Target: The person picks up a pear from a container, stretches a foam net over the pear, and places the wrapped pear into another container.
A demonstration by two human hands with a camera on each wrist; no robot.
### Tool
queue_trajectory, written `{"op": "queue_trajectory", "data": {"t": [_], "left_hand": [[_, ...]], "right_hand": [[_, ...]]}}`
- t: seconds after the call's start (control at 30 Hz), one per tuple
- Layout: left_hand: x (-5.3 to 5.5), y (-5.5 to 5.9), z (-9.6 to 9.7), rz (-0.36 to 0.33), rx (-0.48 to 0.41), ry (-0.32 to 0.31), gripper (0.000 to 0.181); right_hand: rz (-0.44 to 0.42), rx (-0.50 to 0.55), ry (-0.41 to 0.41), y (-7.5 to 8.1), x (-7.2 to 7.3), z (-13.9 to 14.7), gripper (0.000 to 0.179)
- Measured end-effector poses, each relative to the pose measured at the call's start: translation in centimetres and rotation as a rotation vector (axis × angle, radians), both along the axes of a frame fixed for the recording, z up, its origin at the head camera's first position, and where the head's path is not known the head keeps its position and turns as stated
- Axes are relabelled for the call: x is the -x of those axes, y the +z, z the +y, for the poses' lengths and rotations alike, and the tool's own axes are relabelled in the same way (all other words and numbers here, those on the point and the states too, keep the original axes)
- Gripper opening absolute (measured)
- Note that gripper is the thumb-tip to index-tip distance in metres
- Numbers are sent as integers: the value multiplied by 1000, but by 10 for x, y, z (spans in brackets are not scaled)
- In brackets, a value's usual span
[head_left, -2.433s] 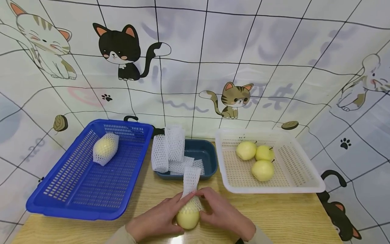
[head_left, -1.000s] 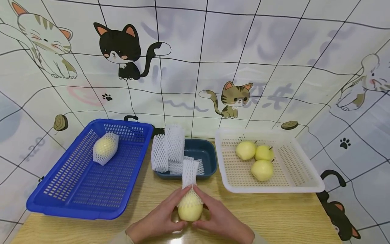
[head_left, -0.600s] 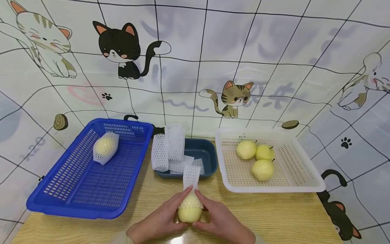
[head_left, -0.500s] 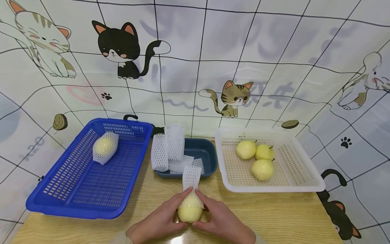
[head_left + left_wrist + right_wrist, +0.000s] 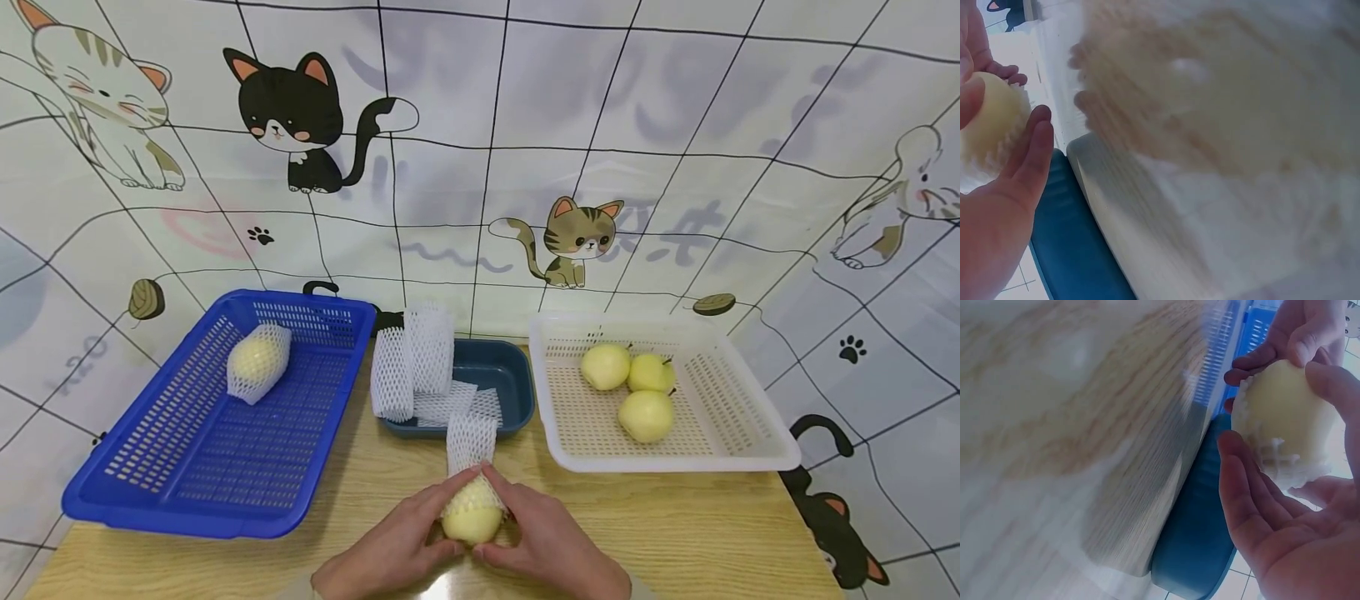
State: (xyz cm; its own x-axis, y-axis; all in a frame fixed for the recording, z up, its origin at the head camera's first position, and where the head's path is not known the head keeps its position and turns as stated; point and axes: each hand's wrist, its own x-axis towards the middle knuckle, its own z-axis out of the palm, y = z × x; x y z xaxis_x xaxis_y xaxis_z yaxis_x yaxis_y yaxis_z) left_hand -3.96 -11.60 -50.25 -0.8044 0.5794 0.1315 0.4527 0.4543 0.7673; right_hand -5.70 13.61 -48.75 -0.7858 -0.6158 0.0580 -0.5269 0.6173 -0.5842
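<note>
Between both hands is a pale yellow apple (image 5: 472, 524), low at the table's front in the head view. A white foam net sleeve (image 5: 471, 446) covers its upper part and sticks out flat beyond it, while the bottom is bare. My left hand (image 5: 397, 537) grips the left side of apple and net, fingers along the top and thumb low. Mirroring it, my right hand (image 5: 543, 537) holds the right side. In the right wrist view the net edge runs round the bare apple (image 5: 1285, 412), with fingers on both sides. The left wrist view shows the apple (image 5: 997, 119) only partly.
A blue basket (image 5: 187, 525) at left holds one netted apple (image 5: 258, 362). Behind the hands, a dark teal tray (image 5: 513, 387) carries several foam nets (image 5: 429, 350). At right, a white basket (image 5: 675, 463) contains three bare apples (image 5: 647, 417). A patterned cloth (image 5: 450, 183) stands behind.
The net sits squarer over the apple than 2.4 seconds ago, and its loose end has spread wider. Both hands' fingers have come together over the top. The baskets and tray stay put.
</note>
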Motion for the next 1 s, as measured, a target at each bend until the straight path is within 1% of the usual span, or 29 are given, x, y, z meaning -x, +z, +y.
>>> {"op": "queue_trajectory", "data": {"t": [0.07,0.17,0.27,0.4,0.53,0.67,0.87,0.93,1.0], "left_hand": [[0,0,0,3,-13,6,86],[-2,-1,1,-1,-32,34,83],[-5,-1,3,30,-48,77,83],[-8,-2,6,80,-44,139,84],[-9,-2,7,84,-39,169,83],[-8,-1,7,83,-13,170,82],[-5,1,6,44,36,139,85],[-4,1,6,45,54,135,84],[-3,0,7,61,63,136,82]], "right_hand": [[37,1,-5,1,-1,0,94],[89,2,-20,1,-4,-1,93],[130,4,-38,1,-6,-2,91],[176,5,-49,1,-7,-3,88],[248,12,-41,-2,-7,-3,83],[295,41,-19,-5,-7,-3,80],[277,64,-29,-5,-7,-2,80],[287,74,-35,-5,-7,-2,80],[306,80,-42,-5,-7,-1,78]]}}
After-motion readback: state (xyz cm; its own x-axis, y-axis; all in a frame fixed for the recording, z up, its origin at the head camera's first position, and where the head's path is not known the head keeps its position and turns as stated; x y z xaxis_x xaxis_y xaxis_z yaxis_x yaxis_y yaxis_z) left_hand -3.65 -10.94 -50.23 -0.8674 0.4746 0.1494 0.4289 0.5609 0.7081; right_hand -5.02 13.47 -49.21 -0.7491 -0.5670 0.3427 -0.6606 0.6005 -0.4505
